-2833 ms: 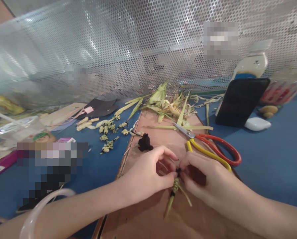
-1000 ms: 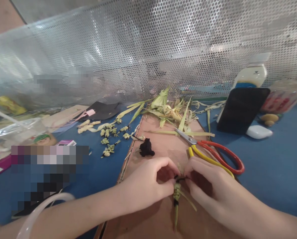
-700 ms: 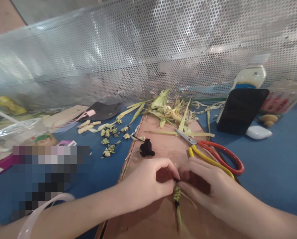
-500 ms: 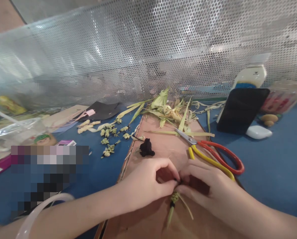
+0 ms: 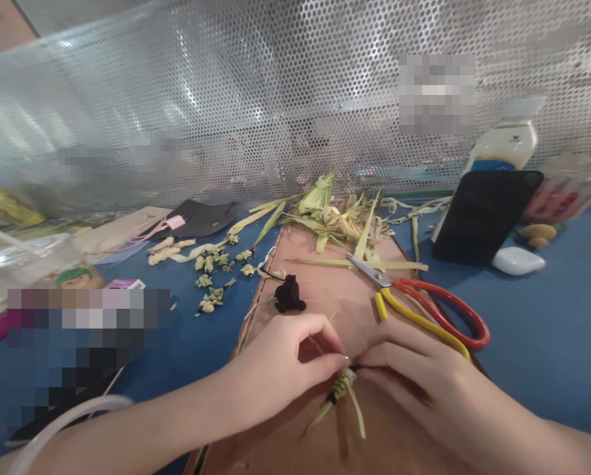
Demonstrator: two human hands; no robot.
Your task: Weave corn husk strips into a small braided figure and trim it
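Observation:
Over the cardboard [image 5: 384, 429], a small braided green husk piece [image 5: 342, 386] hangs at my fingertips, a dark band near its lower end and loose strips trailing below. My left hand [image 5: 300, 353] pinches its top end, thumb against forefinger. My right hand [image 5: 419, 369] is closed just beside it, fingertips pressed on a short black thread [image 5: 353, 369] at the piece's top. How the thread runs between the fingers is hidden. Beyond my left hand lies a bunch of black thread [image 5: 289, 293]. Scissors [image 5: 382, 280] with red and yellow handles rest beyond my right hand.
Loose husks [image 5: 330, 218] are heaped at the cardboard's far end. Several small knotted husk pieces [image 5: 211, 260] lie on the blue table [image 5: 547, 330]. A dark phone [image 5: 488, 218] leans against a bottle [image 5: 508, 145] near a white case [image 5: 518, 261]. Perforated metal mesh [image 5: 256, 112] stands behind.
The braided piece has swung so its lower end points further left. My left hand has shifted slightly left, and my fingertips are a little further apart, with the piece's top now showing.

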